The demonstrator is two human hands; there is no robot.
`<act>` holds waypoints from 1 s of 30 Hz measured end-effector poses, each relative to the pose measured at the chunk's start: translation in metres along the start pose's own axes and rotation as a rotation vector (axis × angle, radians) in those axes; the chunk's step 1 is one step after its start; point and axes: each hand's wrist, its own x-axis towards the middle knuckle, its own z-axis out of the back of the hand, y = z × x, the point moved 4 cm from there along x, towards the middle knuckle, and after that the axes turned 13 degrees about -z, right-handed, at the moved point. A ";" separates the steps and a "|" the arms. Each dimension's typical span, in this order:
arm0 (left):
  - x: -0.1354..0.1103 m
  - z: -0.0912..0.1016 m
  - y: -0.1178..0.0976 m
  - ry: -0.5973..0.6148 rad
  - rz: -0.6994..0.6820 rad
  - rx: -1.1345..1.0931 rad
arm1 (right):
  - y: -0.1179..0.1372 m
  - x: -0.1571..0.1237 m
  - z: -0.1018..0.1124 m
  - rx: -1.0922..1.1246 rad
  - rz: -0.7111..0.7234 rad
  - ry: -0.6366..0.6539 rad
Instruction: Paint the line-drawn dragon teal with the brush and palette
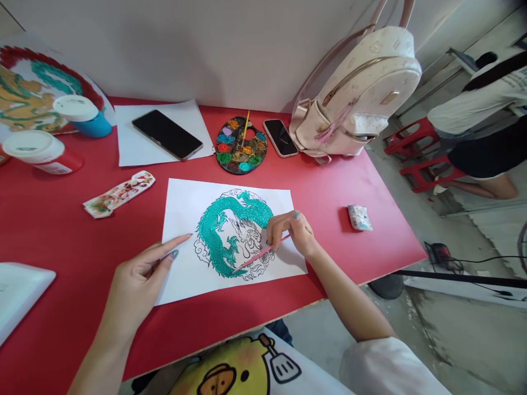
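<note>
A white sheet of paper [181, 208] lies on the red table, printed with a round line drawing of a dragon [214, 219]. Most of the dragon's body is painted teal, while the head and clouds are bare outlines. My right hand [292, 230] is closed around a thin pink paintbrush [259, 255], whose tip meets the teal near the drawing's lower edge. At the sheet's left edge rests my left hand [140, 280], index finger stretched over the paper and thumb apart from it; its other fingers are partly hidden.
Behind the sheet are a paint palette [234, 144] with a yellow brush [246, 129], two phones [167, 134] and a pale backpack [358, 93]. Paint jars [43, 151], a stained tissue [119, 195] and a white box [22, 291] lie left. A small packet [359, 218] sits right; people sit beyond.
</note>
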 end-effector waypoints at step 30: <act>-0.001 0.001 -0.001 0.010 0.003 -0.014 | -0.009 -0.004 0.035 0.159 -0.030 -0.674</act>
